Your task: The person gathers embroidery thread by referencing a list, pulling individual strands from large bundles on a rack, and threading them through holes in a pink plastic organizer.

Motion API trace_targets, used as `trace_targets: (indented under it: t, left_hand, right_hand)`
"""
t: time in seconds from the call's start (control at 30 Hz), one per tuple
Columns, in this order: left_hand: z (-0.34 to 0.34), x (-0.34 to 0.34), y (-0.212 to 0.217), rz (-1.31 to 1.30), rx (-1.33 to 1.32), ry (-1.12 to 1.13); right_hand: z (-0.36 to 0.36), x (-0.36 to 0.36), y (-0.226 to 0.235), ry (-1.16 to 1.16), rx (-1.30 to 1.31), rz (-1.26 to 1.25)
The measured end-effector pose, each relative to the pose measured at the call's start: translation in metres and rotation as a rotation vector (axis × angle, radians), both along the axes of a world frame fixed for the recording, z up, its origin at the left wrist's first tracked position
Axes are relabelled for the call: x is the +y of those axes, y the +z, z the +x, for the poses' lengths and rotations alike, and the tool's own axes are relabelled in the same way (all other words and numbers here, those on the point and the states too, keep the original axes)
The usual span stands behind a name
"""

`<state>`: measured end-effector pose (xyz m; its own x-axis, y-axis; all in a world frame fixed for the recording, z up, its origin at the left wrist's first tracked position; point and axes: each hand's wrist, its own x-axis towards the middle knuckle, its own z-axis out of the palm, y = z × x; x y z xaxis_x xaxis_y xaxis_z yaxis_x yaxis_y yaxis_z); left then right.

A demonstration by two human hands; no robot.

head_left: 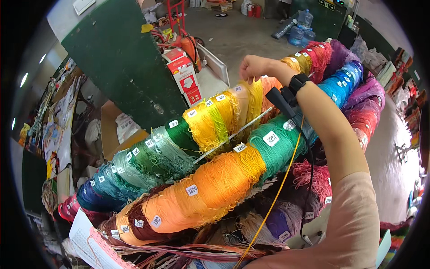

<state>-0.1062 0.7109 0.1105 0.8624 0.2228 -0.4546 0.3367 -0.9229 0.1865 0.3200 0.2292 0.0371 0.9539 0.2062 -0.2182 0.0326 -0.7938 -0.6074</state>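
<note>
My right hand (253, 68) is raised over the far row of hanging thread, at the top of a yellow skein (255, 99). Its fingers are curled closed, with the tips down by the yellow strands; what they hold, if anything, is hidden. A loose yellow thread (281, 190) runs from beside my right wrist to the lower edge. Orange skeins (206, 184), a green skein (275, 145) and a blue skein (333, 89) hang on the near row under my forearm, with small white tags on them. My left hand is out of view.
A thin pale rod (235, 133) lies between the rows. My wrist bears a black strap (298, 83) with a dangling cable (310, 188). A paper sheet (89, 242) is at lower left. Beyond stand a red-and-white carton (184, 78), a fire extinguisher (190, 49) and water bottles (296, 36).
</note>
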Motion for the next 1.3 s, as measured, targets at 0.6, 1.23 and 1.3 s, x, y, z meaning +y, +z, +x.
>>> trace_targets:
  t: [0.6, 1.23, 1.3]
  left_hand:
    - [-0.015, 0.011, -0.028, -0.05, -0.069, 0.135]
    - [-0.025, 0.007, -0.032, -0.078, -0.131, 0.061]
    - [-0.033, 0.016, -0.037, -0.123, -0.14, 0.133]
  right_hand:
    - [0.01, -0.021, -0.03, -0.27, 0.023, -0.21]
    - [0.002, -0.017, -0.03, -0.395, -0.118, -0.049]
    - [0.005, -0.014, -0.037, -0.272, -0.083, -0.162]
